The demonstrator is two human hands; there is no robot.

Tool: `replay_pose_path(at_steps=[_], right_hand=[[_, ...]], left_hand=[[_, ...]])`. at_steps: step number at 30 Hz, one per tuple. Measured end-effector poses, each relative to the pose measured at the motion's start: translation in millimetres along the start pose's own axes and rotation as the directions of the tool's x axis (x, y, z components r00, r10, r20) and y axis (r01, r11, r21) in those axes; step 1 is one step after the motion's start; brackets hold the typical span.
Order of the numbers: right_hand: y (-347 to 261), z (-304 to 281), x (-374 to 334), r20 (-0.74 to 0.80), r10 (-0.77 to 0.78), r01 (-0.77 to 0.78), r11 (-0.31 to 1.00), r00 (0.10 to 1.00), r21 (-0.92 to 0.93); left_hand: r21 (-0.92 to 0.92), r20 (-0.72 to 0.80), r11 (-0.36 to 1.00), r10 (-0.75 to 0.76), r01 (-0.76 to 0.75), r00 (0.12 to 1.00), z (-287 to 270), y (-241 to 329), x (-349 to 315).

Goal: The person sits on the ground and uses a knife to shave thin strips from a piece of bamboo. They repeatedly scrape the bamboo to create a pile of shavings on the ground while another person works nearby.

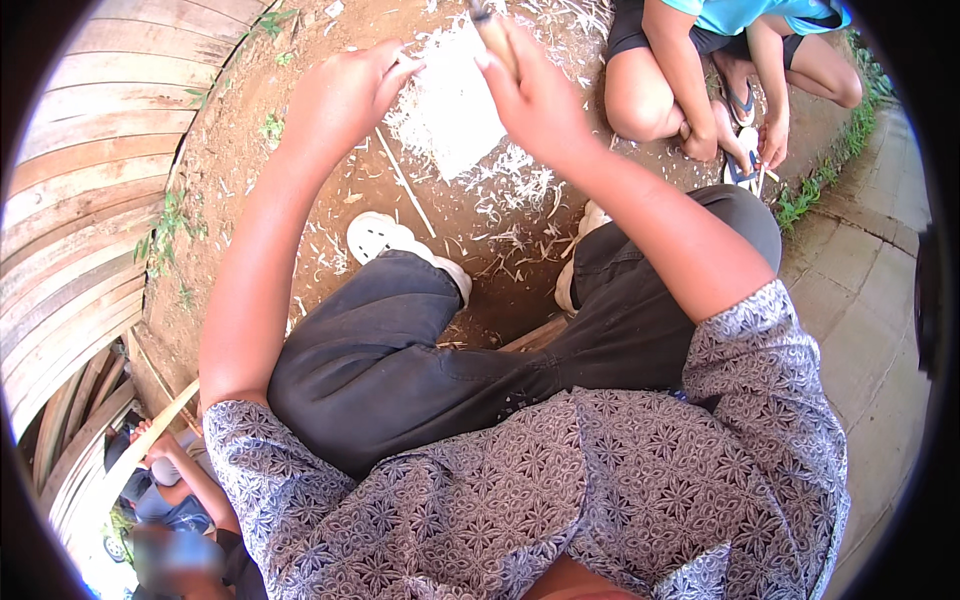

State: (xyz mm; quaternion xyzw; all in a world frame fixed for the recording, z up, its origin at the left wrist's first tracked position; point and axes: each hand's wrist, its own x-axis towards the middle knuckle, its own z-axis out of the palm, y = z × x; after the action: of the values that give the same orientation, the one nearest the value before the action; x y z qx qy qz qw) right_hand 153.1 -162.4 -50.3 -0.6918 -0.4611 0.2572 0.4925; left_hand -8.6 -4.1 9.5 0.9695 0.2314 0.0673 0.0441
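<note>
Head view, looking down past my patterned shirt (pixel 480 490) and dark trousers (pixel 380 350): both my arms reach forward toward the upper edge. My right grip (pixel 540 105) is closed around the pale handle of a tool (pixel 496 48), thumb laid along it; a dark collar shows at its far end, and the rest runs out of sight at the top. My left grip (pixel 350 95) is curled, thumb close to the bent fingers, and I cannot tell whether it has hold of anything thin. Between and below my two hands lies a glaring white patch (pixel 455 115) on the brown earth (pixel 330 190), too bright to make out fully, with pale shavings (pixel 510 185) scattered around it. A thin pale stick (pixel 405 182) lies on the ground near my left white clog (pixel 375 235); my right clog (pixel 567 285) is partly hidden by the trouser leg. To the right a person in a turquoise top (pixel 745 18) sits with a slim pale piece (pixel 768 173) in one hand, beside grey paving (pixel 850 300). Wooden boards (pixel 110 130) curve along the left, and another person (pixel 205 490) sits at lower left.
</note>
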Motion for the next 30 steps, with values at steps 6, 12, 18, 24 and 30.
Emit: replay_pose_path(at_steps=[6,12,18,24,30], right_hand=[[51,-4,8,0.294,0.194,-0.093,0.941,0.936,-0.325],[12,4,3,0.0,-0.047,0.047,0.996,0.999,-0.079],[27,-8,13,0.25,0.148,-0.082,0.963,0.957,-0.256],[16,-1,0,-0.053,-0.042,0.036,0.992,0.998,-0.124],[16,-2,8,0.225,0.12,-0.086,0.985,0.967,-0.152]], left_hand=[[-0.06,0.022,0.998,0.005,-0.003,1.0,9,-6,0],[-0.02,0.028,1.0,-0.013,0.013,1.0,1,-5,-1],[-0.062,0.006,0.998,-0.018,0.018,1.0,9,-9,-2],[-0.078,-0.023,0.994,-0.078,0.076,0.997,8,-19,-3],[-0.102,-0.033,0.994,-0.05,0.046,0.998,12,-16,-3]])
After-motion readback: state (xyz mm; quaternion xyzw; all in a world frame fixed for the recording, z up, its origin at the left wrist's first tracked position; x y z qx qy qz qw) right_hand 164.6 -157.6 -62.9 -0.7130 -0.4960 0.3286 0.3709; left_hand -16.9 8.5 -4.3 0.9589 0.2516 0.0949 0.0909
